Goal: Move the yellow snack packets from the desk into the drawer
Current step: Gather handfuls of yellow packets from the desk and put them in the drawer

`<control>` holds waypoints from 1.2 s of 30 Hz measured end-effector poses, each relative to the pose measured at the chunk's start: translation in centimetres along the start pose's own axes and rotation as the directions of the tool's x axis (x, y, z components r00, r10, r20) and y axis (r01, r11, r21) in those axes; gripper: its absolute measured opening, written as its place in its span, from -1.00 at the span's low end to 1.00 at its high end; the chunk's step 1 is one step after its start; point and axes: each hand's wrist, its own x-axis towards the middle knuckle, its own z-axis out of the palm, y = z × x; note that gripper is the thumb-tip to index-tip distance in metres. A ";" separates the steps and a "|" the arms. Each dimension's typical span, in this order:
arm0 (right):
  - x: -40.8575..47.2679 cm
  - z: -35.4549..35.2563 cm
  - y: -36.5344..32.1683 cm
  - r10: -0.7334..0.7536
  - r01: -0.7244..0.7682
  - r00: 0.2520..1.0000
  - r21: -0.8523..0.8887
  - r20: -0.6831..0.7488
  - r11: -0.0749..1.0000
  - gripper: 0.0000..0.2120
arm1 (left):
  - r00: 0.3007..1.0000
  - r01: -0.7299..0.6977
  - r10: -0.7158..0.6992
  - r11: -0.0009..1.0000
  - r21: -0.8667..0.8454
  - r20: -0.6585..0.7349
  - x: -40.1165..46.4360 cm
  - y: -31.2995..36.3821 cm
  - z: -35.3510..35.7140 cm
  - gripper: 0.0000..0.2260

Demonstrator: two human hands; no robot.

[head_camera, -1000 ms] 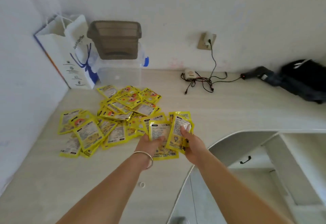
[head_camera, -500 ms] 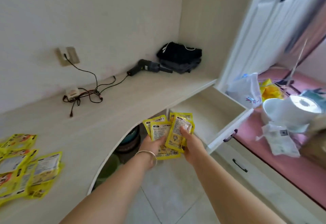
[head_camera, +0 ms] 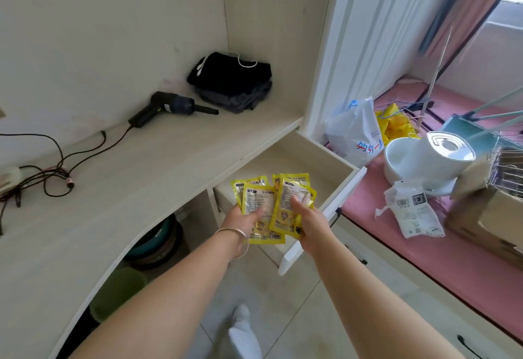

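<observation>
Both hands hold a fanned bunch of yellow snack packets (head_camera: 261,199) over the near end of the open drawer (head_camera: 339,186). My left hand (head_camera: 240,221), with a silver bangle on its wrist, grips the left packets from below with the thumb on top. My right hand (head_camera: 310,220) pinches the right packets, thumb pressed on a packet's face. The drawer is pulled out below the desk (head_camera: 135,189) edge, and the part of its pale inside that shows is bare. The packets left on the desk are out of view.
On the desk lie a black handheld tool (head_camera: 169,108), tangled cables (head_camera: 42,173) and folded dark clothes (head_camera: 232,81). Right of the drawer a pink surface (head_camera: 424,257) carries a white plastic bag (head_camera: 358,135), a white appliance (head_camera: 424,160), a packet and a cardboard box. Bins stand under the desk.
The view has swung right from the packet pile on the desk to the open drawer. Both hands carried the held packets along and now hold them above the drawer's near end.
</observation>
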 end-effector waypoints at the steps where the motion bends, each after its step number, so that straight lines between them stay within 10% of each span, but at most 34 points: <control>1: 1.3 0.0 -0.2 0.012 -0.012 1.000 0.001 -0.020 1.000 -0.91 | 1.000 0.013 -0.013 1.000 0.011 0.017 1.5 0.3 0.3 -0.60; 17: 21.3 -0.3 -4.1 0.173 -0.168 0.928 0.044 -0.331 0.985 -0.95 | 0.871 0.328 -0.385 0.918 0.222 0.307 24.4 4.1 6.8 -0.66; 24: 28.9 -3.6 -1.9 0.302 -0.280 0.872 0.115 -0.386 0.953 -0.74 | 0.864 0.342 -0.426 0.888 0.308 0.268 32.0 -0.5 11.4 -0.75; 31: 34.1 -5.8 0.6 0.328 -0.322 0.821 0.096 -0.467 0.942 -0.72 | 0.885 0.327 -0.431 0.843 0.426 0.173 36.9 -5.3 14.0 -0.38; 36: 36.2 -6.5 2.0 0.295 -0.365 0.773 -0.014 -0.561 0.931 -0.61 | 0.945 0.161 -0.306 0.742 0.651 0.115 37.8 -5.4 15.0 -0.55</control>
